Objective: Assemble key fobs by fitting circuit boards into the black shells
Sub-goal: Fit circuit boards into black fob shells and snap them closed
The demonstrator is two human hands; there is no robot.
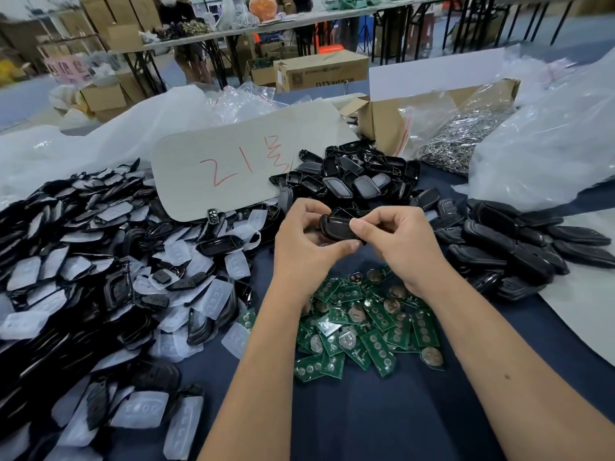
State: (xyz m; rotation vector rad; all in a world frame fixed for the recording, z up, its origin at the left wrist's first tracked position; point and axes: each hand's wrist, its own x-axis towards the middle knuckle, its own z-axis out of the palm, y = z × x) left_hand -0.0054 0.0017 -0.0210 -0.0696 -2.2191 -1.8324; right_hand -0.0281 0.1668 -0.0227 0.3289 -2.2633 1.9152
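**Both hands pinch one black shell above the boards**

Centre of the table, and both hands are on a single black shell (336, 227). The left hand (307, 242) cups it from below and from the left, fingers curled over its far end, the thumb pressed up against its lower edge. The right hand (396, 244) comes in from the other side, thumb and forefinger pinched onto the shell's right end, the remaining fingers folded into the palm. The shell sits between the two sets of fingertips, lifted clear of the dark blue tablecloth (382, 420). Whether a board is already seated inside it, I cannot tell; the fingers cover that side.

Directly beneath the wrists lies the heap of green circuit boards (362, 331), some showing round silver contacts. Just beyond the fingertips sits a mound of empty black shells (352, 176), glossy and jumbled. Out past the right hand's knuckles, a stack of closed black fobs (509, 247). Off past the left hand, a wide spread of black shell parts mixed with translucent button pads (109, 271). Farther out beyond the fingers, a grey card (233, 161) with red handwriting, and to its right a clear bag of metal key rings (462, 134) against an open cardboard box (382, 124).
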